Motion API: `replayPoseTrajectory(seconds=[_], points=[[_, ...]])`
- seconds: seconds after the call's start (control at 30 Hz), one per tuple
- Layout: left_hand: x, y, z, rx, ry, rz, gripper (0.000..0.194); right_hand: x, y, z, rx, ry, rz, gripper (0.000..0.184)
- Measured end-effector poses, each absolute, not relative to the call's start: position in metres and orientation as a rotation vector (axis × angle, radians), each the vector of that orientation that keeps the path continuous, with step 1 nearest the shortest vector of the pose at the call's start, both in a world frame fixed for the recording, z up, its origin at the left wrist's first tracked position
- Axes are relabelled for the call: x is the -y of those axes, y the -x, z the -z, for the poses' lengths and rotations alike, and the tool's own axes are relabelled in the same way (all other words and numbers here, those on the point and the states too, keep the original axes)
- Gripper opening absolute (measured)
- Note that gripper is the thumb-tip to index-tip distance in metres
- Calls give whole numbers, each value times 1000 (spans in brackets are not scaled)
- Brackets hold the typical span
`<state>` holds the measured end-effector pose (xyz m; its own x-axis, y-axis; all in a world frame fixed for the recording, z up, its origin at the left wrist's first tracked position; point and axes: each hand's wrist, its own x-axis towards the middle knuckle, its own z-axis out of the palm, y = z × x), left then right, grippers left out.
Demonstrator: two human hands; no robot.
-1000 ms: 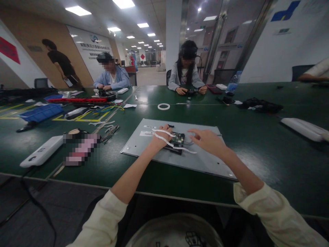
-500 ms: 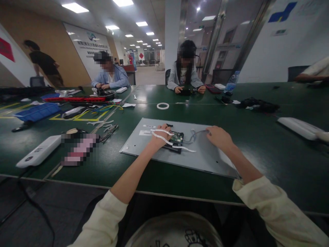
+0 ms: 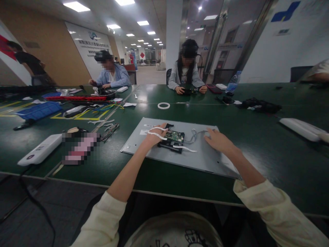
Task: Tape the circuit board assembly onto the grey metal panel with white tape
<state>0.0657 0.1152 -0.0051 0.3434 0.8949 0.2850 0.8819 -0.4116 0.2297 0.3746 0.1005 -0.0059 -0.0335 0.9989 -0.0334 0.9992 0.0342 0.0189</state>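
Note:
On the grey metal panel [image 3: 197, 159] lies a black frame [image 3: 171, 148] carrying a green circuit board [image 3: 176, 136]. My left hand [image 3: 155, 137] curls around the frame's left end, its fingertips partly hidden. A white strip [image 3: 157, 135] loops over the back of that hand. Another length of white strip [image 3: 186, 149] crosses the frame's near edge onto the panel. Grey wires [image 3: 191, 138] run from the board's right side toward my right hand [image 3: 218, 140]. The fingers of this hand are apart above the panel, close to the wires' far end, with nothing visibly gripped.
Left of the panel are pliers [image 3: 110, 132], a white power strip [image 3: 39, 149] and a blurred pink item [image 3: 81, 149]. A tape roll [image 3: 163, 105] lies beyond it. Blue bin [image 3: 39, 111] at far left; white device [image 3: 299, 128] at right. Two people sit across the table.
My left hand has shifted slightly left, uncovering more of the frame and board. My right hand's fingers have spread and come off the wire end. A person behind has walked left.

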Motion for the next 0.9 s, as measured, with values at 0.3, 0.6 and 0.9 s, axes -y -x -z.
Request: replayPoseTrajectory(seconds=[0.3,0.6,0.9], points=[[-113,-64,7,-1572,-2513,-458,45,-108,-377,17,-2228,-2065,-156,54],[-102,-70,-3,-1575,-2492,-312,50,-111,-378,17,-2304,-2027,-237,51],[-98,-73,-4,-1607,-2529,-332,42,-119,-381,19,-2358,-2106,-151,47]])
